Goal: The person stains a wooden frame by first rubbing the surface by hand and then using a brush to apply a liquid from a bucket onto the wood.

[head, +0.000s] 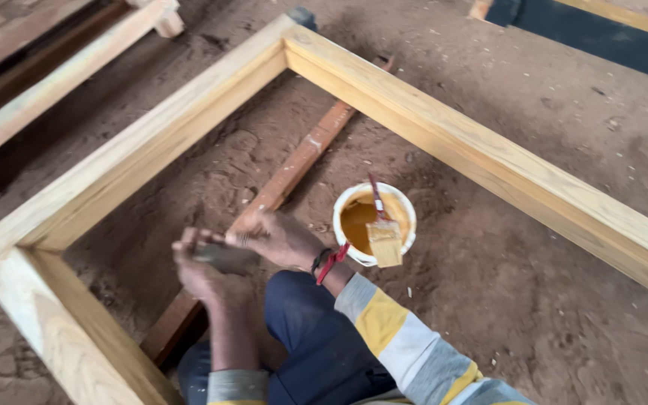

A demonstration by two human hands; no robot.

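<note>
Dirt floor [534, 300], wooden frame [451, 135] around, bucket [406, 240] with brush [384, 240] beside, both hands' grip pinching dark block [223, 256]

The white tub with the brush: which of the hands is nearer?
Right. The right hand is just left of the white tub; the left hand sits farther left, gripping a dark flat piece.

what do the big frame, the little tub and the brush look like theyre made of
Frame: pale solid wood with visible grain, apparently raw or lightly coated. Tub: white, probably plastic, holding a glossy ochre liquid. Brush: pale bristles soaked ochre, with a thin reddish handle, possibly painted wood. Both hands grip a small blurred dark object.
</note>
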